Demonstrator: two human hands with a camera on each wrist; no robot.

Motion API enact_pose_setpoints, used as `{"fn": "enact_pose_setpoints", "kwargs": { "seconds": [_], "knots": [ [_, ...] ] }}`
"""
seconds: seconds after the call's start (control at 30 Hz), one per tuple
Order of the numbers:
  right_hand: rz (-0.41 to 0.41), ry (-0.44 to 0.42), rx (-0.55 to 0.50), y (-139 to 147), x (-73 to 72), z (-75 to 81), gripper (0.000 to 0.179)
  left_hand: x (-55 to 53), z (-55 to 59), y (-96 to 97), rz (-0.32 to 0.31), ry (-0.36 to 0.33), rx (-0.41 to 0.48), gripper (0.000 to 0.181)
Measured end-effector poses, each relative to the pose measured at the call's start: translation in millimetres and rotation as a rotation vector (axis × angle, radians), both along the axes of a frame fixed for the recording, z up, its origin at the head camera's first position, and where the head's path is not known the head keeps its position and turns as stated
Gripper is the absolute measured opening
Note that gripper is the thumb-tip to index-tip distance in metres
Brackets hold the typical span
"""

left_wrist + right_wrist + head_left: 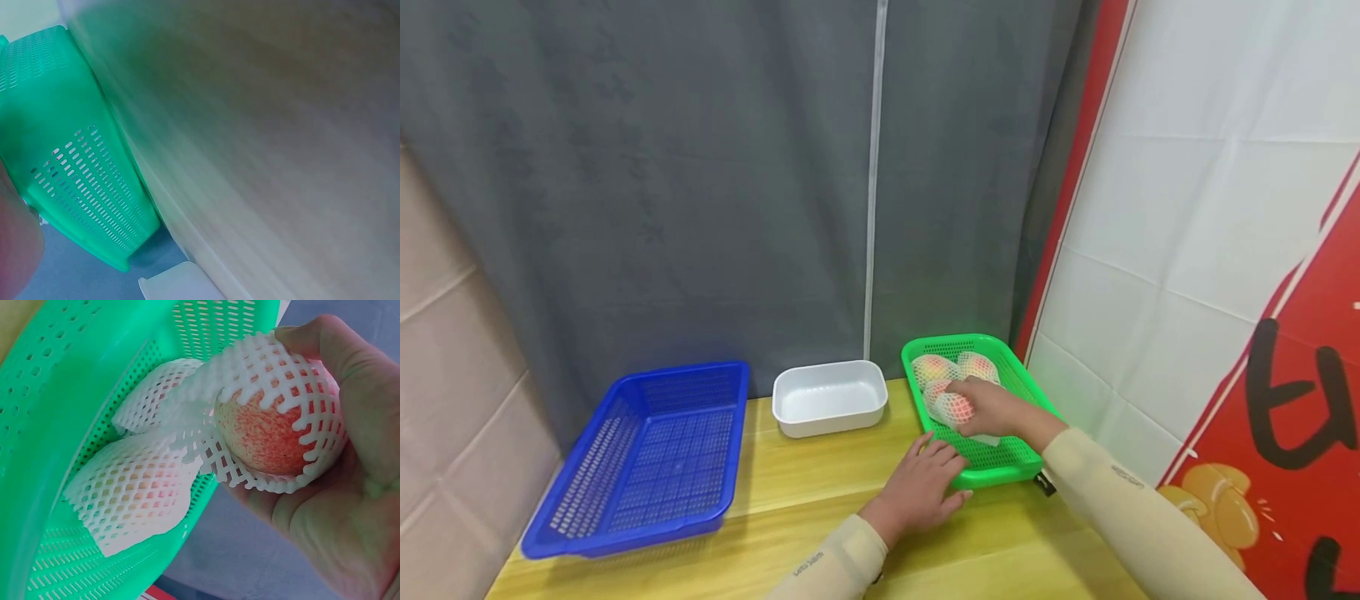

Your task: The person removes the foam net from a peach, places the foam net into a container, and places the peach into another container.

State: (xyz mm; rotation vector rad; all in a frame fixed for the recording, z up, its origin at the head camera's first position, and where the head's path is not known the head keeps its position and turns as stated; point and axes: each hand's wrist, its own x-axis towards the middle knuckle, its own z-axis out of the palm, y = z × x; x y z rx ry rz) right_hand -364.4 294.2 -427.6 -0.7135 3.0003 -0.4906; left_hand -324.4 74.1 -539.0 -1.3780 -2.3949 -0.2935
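Observation:
My right hand point(998, 408) grips a red, streaked apple point(269, 437) in a white foam net, over the green basket point(996, 477). The right wrist view shows thumb and fingers curled round it, and the apple's bare end pokes out of the net. Several other net-wrapped apples point(932, 367) lie in the basket's far left part. Beside the basket's near left corner is my left hand point(921, 485), fingers spread and relaxed, holding nothing. Whether its fingertips touch the basket wall is unclear.
A white rectangular tub point(830, 427) stands left of the green basket, near the grey curtain point(737, 183). Farther left, a larger blue basket point(730, 467) sits on the wooden table point(805, 475). A white and red wall panel point(1150, 208) rises at the right.

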Motion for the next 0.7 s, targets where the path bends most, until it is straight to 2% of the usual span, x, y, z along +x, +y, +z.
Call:
{"fn": "enact_pose_setpoints", "kwargs": {
  "seconds": [0.23,0.47,0.7],
  "knots": [
    [0.003,-0.01,-0.014,-1.1,3.4,3.5,0.073,-1.0,1.1,-0.1,0.001,-0.004,-0.015,0.039],
    [0.002,-0.005,-0.027,-6.1,8.6,8.2,0.072,0.9,13.4,-4.2,0.0,-0.059,-0.059,0.045],
    [0.006,0.004,-0.044,-12.6,14.5,11.5,0.071,2.2,25.4,-21.1,0.03,-0.102,0.051,0.048]
  ]
}}
